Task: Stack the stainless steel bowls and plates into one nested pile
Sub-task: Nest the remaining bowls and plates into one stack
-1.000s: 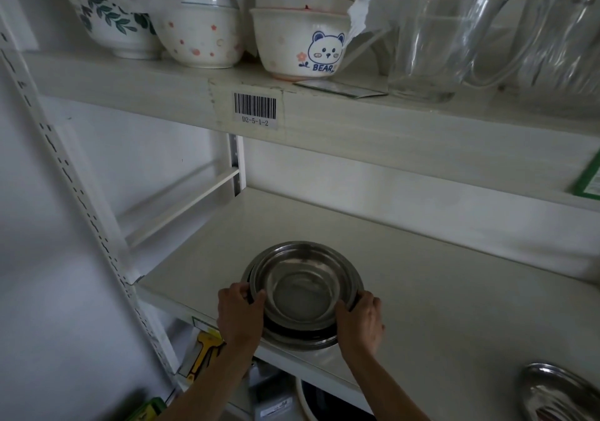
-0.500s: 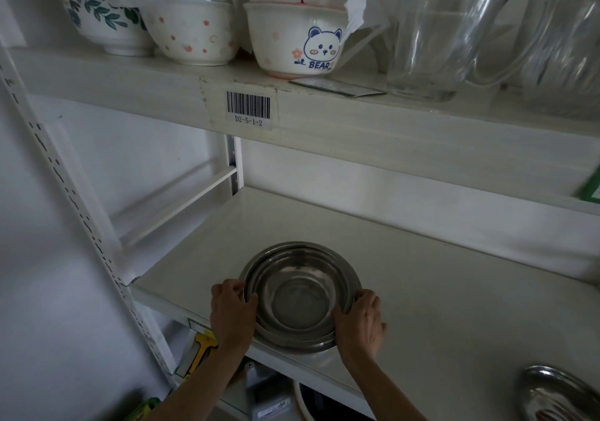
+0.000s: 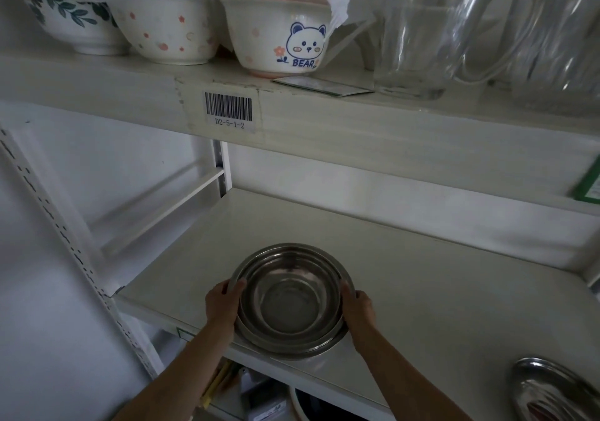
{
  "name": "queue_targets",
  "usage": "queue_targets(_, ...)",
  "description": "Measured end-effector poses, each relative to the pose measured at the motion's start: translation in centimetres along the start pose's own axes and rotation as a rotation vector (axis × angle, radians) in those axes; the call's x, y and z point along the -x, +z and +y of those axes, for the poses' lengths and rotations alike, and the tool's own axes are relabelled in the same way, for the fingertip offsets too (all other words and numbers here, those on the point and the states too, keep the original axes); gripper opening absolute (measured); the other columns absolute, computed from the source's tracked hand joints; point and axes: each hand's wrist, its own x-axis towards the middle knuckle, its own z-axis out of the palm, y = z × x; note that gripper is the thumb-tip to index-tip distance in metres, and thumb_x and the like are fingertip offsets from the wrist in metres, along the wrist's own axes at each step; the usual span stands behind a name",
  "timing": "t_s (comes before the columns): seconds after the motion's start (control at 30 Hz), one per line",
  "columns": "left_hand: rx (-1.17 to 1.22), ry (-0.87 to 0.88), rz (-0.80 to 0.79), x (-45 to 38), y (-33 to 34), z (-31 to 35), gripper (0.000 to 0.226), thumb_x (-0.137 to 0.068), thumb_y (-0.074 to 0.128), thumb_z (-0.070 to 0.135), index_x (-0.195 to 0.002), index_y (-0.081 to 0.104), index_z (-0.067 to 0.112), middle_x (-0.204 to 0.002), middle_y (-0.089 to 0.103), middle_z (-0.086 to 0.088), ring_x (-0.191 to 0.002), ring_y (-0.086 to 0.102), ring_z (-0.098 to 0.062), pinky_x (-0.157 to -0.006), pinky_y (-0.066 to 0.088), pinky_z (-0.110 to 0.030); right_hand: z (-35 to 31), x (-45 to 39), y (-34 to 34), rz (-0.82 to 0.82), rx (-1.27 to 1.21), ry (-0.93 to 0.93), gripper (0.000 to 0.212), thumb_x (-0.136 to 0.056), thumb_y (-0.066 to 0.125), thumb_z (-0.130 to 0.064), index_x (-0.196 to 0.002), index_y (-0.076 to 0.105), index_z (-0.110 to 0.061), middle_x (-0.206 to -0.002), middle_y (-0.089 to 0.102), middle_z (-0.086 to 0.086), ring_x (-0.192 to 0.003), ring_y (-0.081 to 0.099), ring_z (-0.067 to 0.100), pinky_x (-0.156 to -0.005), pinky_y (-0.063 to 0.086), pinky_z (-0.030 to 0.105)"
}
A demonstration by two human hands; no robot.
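Observation:
A nested pile of stainless steel bowls (image 3: 290,294) sits near the front edge of the white lower shelf (image 3: 438,291). My left hand (image 3: 223,303) grips the pile's left rim, thumb over the edge. On the opposite side my right hand (image 3: 357,307) holds the right rim. Another stainless steel dish (image 3: 552,391) lies at the shelf's front right corner, partly cut off by the frame.
The upper shelf (image 3: 324,118) hangs low overhead, carrying ceramic bowls, one with a bear print (image 3: 279,36), and glass pitchers (image 3: 422,31). A slotted white upright (image 3: 65,242) stands at the left. Items sit on a lower level beneath the shelf edge.
The bowl pile has slid slightly back from the shelf's front edge and its bowls sit more centred in one another. Both hands stay on the rims.

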Motion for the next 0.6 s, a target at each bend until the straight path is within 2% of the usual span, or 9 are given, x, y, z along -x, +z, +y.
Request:
queue_targets(0.07, 0.044, -0.022, -0.018, -0.3, 0.1, 0.1, 0.014, -0.089, 0.063, 0.023, -0.082, 0.064, 0.011, -0.085, 0.064, -0.013, -0.085, 0.061, -0.03, -0.078, 0.05, -0.038, -0.2, -0.2, 0.0, -0.052, -0.077, 0.02, 0.056, -0.093, 0.046, -0.056, -0.115, 0.061, -0.007, -0.104, 0.064, 0.014, -0.097, 0.06, 0.03, -0.083, 0.049, 0.037)
queue_targets(0.13, 0.064, -0.052, -0.029, -0.6, 0.2, 0.1, 0.016, -0.088, 0.064, 0.02, -0.095, 0.065, 0.005, -0.093, 0.065, -0.015, -0.089, 0.06, -0.031, -0.083, 0.05, -0.041, 0.0, -0.3, 0.1, -0.057, -0.119, 0.004, 0.051, -0.093, 0.047, -0.053, -0.111, 0.064, -0.008, -0.106, 0.066, 0.015, -0.097, 0.061, 0.03, -0.081, 0.049, 0.037)
queue_targets(0.2, 0.069, -0.065, -0.032, -0.9, 0.3, 0.0, 0.024, -0.087, 0.065, 0.015, -0.107, 0.063, 0.002, -0.095, 0.064, -0.014, -0.092, 0.059, -0.032, -0.088, 0.05, -0.042, 0.3, -0.4, 0.4, -0.025, -0.11, -0.023, 0.051, -0.091, 0.047, -0.055, -0.104, 0.067, -0.009, -0.102, 0.069, 0.016, -0.096, 0.063, 0.032, -0.084, 0.051, 0.042)
queue_targets(0.3, 0.079, -0.056, -0.039, -1.0, 0.6, -0.1, 0.023, -0.087, 0.064, 0.01, -0.108, 0.063, 0.001, -0.088, 0.062, -0.011, -0.09, 0.059, -0.031, -0.086, 0.049, -0.041, 1.0, -0.5, 0.3, 0.016, -0.086, -0.028, 0.05, -0.088, 0.048, -0.057, -0.091, 0.067, -0.011, -0.09, 0.069, 0.014, -0.089, 0.064, 0.032, -0.083, 0.052, 0.045)
queue_targets(0.5, 0.093, -0.076, -0.083, -0.2, 2.8, -0.2, 0.025, -0.084, 0.066, 0.007, -0.108, 0.064, -0.001, -0.1, 0.066, -0.021, -0.092, 0.061, -0.034, -0.085, 0.051, -0.04, 2.3, -0.5, -2.2, 0.089, -0.146, -0.035, 0.043, -0.094, 0.049, -0.047, -0.081, 0.066, -0.009, -0.073, 0.061, 0.009, -0.071, 0.056, 0.025, -0.069, 0.045, 0.035)
queue_targets(0.6, 0.086, -0.069, -0.102, 0.7, 4.6, -0.2, 0.022, -0.084, 0.066, 0.006, -0.105, 0.065, 0.001, -0.096, 0.065, -0.018, -0.088, 0.06, -0.031, -0.08, 0.048, -0.036, 3.3, -0.8, -4.2, 0.122, -0.156, -0.027, 0.042, -0.095, 0.049, -0.044, -0.079, 0.066, -0.009, -0.07, 0.061, 0.01, -0.067, 0.055, 0.025, -0.064, 0.043, 0.033)
